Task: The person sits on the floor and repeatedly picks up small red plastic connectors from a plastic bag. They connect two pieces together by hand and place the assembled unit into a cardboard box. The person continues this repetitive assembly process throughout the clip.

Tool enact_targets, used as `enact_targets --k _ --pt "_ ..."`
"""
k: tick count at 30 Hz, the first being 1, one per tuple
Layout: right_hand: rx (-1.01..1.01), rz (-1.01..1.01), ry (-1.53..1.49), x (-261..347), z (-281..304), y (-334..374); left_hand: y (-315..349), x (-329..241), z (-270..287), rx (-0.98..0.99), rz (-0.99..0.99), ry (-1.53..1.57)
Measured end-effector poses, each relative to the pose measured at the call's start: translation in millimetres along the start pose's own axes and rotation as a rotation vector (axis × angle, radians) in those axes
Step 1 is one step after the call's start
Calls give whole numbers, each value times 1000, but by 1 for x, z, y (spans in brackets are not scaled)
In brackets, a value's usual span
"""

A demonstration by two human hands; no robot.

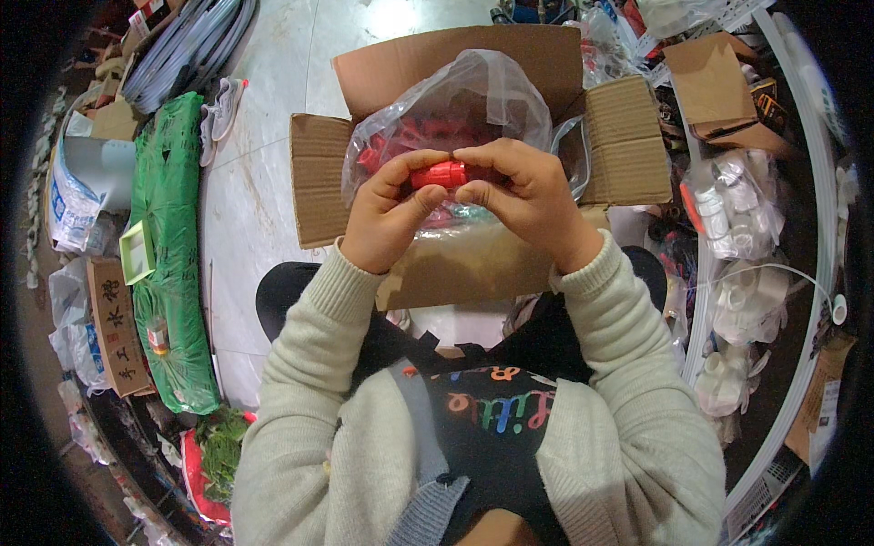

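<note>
A small red plastic part (438,174) is pinched between both hands above an open cardboard box (628,136). My left hand (387,214) grips its left end with thumb and fingers. My right hand (521,193) grips its right end. Inside the box a clear plastic bag (473,96) holds several more red parts (401,136), partly hidden behind my hands.
A long green wrapped bundle (168,246) lies on the floor at left beside a small brown carton (116,328) and bags. Clear bags of white plastic fittings (737,218) and white tubing (810,182) crowd the right. Pale tiled floor (246,209) shows between bundle and box.
</note>
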State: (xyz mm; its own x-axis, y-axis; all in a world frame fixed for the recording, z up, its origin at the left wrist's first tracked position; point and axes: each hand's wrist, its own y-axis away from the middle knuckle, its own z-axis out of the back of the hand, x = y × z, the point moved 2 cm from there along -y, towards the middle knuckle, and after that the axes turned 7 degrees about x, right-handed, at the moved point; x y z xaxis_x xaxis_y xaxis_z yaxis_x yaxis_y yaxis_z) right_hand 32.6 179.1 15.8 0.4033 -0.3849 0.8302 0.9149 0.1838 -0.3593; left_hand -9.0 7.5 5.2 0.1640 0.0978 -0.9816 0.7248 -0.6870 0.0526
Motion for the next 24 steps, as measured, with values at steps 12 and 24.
enact_targets --k 12,24 --pt "187 -50 97 2 -6 2 -1 4 3 -11 -58 -62" --pt "74 -189 123 -6 6 0 2 -1 2 -2 -5 -4"
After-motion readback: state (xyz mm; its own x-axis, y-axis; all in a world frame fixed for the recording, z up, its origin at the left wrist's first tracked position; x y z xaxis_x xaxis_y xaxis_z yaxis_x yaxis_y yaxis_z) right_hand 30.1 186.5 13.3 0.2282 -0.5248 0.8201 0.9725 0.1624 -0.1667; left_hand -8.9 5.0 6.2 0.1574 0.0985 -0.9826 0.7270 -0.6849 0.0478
